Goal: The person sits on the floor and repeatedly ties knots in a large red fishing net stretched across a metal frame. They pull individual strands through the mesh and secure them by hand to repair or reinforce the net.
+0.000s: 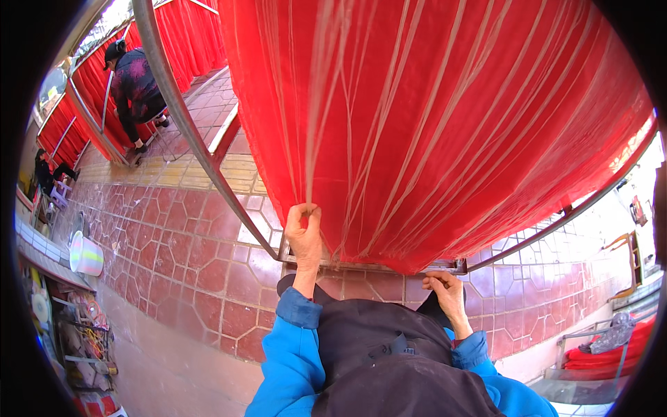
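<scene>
A red cloth [500,104] hangs before me on a metal frame [194,139], with long pale threads [381,139] running down its face. My left hand [303,226] is closed in a pinch on a bunch of these threads near the cloth's lower left edge. My right hand [442,292] is just below the frame's bottom bar, right of centre, with its fingers curled together; what they hold, if anything, is too small to make out.
Two other people [135,90] [48,170] are at other red-draped frames on the left. A striped bucket [87,254] stands on the tiled floor [180,236] near a cluttered shelf [80,326]. Red folded cloth [604,354] lies at lower right.
</scene>
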A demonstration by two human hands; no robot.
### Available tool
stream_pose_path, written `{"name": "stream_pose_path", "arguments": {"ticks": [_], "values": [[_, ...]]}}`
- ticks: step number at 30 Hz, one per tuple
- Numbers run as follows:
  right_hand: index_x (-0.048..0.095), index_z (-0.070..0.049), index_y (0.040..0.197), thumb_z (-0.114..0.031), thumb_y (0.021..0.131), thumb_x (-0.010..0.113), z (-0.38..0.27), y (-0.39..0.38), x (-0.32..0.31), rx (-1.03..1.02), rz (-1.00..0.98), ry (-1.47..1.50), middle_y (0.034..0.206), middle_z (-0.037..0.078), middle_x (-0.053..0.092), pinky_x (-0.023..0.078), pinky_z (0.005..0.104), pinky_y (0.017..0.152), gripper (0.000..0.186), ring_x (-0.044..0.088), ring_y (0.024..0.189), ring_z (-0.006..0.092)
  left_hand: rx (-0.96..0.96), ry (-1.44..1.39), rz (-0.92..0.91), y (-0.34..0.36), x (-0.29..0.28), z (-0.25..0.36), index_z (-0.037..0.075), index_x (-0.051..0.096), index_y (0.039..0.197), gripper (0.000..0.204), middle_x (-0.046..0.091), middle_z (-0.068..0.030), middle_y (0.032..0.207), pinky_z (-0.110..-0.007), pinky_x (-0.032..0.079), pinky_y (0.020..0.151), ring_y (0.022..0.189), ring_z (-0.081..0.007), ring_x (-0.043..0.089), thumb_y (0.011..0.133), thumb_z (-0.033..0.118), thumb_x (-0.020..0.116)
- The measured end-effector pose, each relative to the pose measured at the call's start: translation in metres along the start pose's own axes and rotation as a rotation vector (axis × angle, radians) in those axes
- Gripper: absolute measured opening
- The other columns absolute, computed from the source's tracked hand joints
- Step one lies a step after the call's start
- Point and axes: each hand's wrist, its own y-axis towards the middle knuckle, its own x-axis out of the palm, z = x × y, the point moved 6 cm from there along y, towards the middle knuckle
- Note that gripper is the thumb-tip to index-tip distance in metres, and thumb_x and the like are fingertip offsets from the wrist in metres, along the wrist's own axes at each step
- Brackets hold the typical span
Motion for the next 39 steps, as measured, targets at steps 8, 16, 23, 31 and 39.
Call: {"name": "stream_pose_path", "arguments": {"ticks": [8, 16, 23, 31, 39], "values": [[0.057, 0.004, 0.118, -0.004, 0.089, 0.057, -0.096, 0.058, 0.028, -0.248, -0.048, -0.101, 0.106, 0.009, 0.065, 0.048, 0.0272, 0.086, 0.03, 0.059, 0.099, 0.0128, -0.024, 0.011, -0.146, -0.013, 0.013, -0.008, -0.001, 0.062, 0.113, 0.023, 0.066, -0.0079, 0.081, -0.029, 0.05, 0.073, 0.078, -0.0171, 0.064, 0.093, 0.004, 0.053], [0.061, 0.002, 0.114, -0.006, 0.092, 0.056, -0.211, 0.118, 0.089, -0.542, -0.077, 0.045, 0.098, 0.009, 0.068, 0.05, 0.0269, 0.082, 0.024, 0.064, 0.092, 0.0143, -0.05, 0.171, -0.167, -0.048, 0.003, -0.037, 0.0, 0.049, 0.127, 0.044, 0.056, -0.0198, 0.116, -0.037, 0.047, 0.087, 0.102, -0.0305, 0.058, 0.084, 0.0, 0.057], [0.065, 0.004, 0.107, -0.007, 0.091, 0.058, -0.206, 0.107, 0.097, -0.467, -0.118, 0.025, 0.088, 0.01, 0.069, 0.053, 0.0262, 0.076, 0.02, 0.066, 0.085, 0.0148, -0.213, 0.174, -0.199, -0.11, -0.012, -0.071, 0.0, 0.056, 0.119, 0.035, 0.06, -0.0146, 0.108, -0.035, 0.048, 0.084, 0.094, -0.0263, 0.06, 0.084, 0.0, 0.057], [0.047, 0.005, 0.13, -0.001, 0.093, 0.043, -0.22, 0.071, 0.091, -0.408, -0.354, -0.062, 0.107, 0.02, 0.064, 0.054, 0.0388, 0.086, 0.038, 0.065, 0.099, 0.0289, -0.213, 0.102, -0.206, -0.109, 0.0, -0.062, 0.001, 0.06, 0.114, 0.029, 0.061, -0.0101, 0.099, -0.03, 0.048, 0.079, 0.087, -0.0196, 0.059, 0.085, 0.0, 0.057], [0.033, -0.001, 0.14, -0.02, 0.095, 0.052, -0.292, 0.072, 0.076, -0.464, -0.532, 0.321, 0.113, 0.023, 0.06, 0.054, 0.0413, 0.087, 0.052, 0.066, 0.097, 0.0293, -0.12, -0.027, -0.259, -0.079, 0.02, -0.004, 0.0, 0.06, 0.11, 0.022, 0.061, -0.0075, 0.1, -0.027, 0.047, 0.079, 0.088, -0.0156, 0.058, 0.089, 0.0, 0.055]]}}
